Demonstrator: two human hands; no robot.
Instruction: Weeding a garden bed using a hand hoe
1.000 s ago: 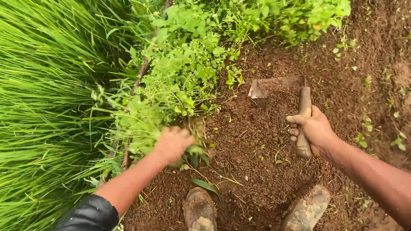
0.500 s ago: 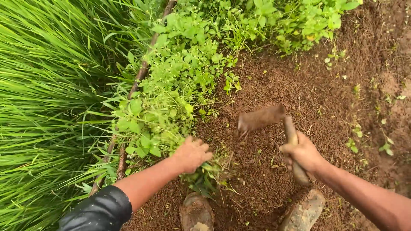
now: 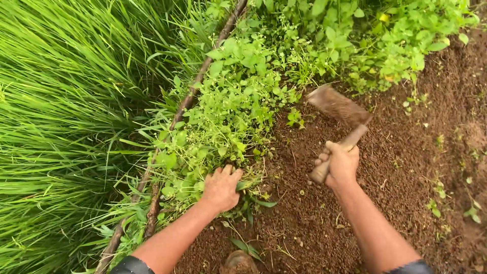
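My right hand (image 3: 340, 165) grips the short wooden handle of a small hand hoe (image 3: 337, 106). Its muddy flat blade is raised over the brown soil, close to the edge of the leafy weeds (image 3: 228, 111). My left hand (image 3: 221, 187) is closed on a clump of these weeds at their near edge, where they meet the bare soil. Both forearms reach in from the bottom of the view.
Tall green grass (image 3: 66, 116) fills the left side. A thin brown branch (image 3: 172, 122) runs diagonally between grass and weeds. Loose brown soil (image 3: 395, 167) with small seedlings covers the right. The toe of a muddy shoe (image 3: 238, 263) shows at the bottom.
The hoe blade has swung from low on the soil up and away to the weeds' edge. My left hand has shifted slightly and still clutches weeds. The view has tilted forward.
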